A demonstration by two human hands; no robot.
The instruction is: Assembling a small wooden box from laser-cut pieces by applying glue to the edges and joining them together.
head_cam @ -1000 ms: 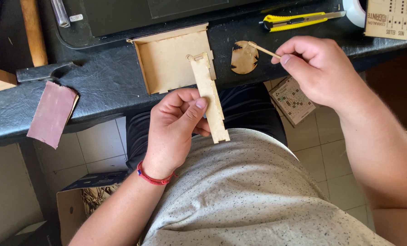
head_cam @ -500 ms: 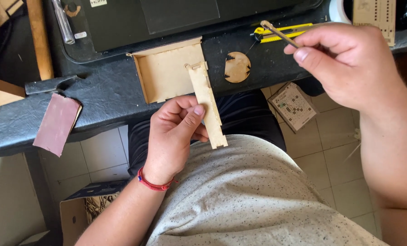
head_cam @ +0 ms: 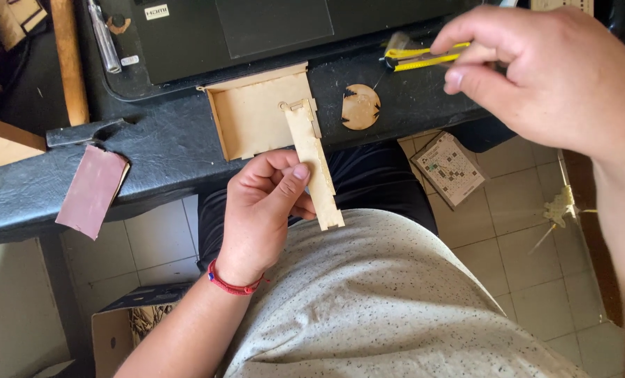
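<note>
Left hand: the left hand is closed on a thin wooden strip, thumb pressed against its face at mid-length and fingers curled behind.
Strip position: held upright over the lap, notched upper end at 12 o'clock, lying over the edge of the open wooden box panel.
Strip handling: judged light, stiff and brittle; a laser-cut slat of this kind would snap across the grain and chip at the end tabs. Best grip is at the middle on the flat faces, as held, clear of the tabs.
Right hand: the right hand is raised at 2 o'clock, fingers pinched together; whether it holds anything cannot be told.
Nearby, 1 o'clock: yellow utility knife on the black worktop, just beside the right fingertips.
Nearby, 12 o'clock: round wooden disc, apart from the strip.
Nearby, 9 o'clock: sandpaper sheet overhanging the worktop's edge.
</note>
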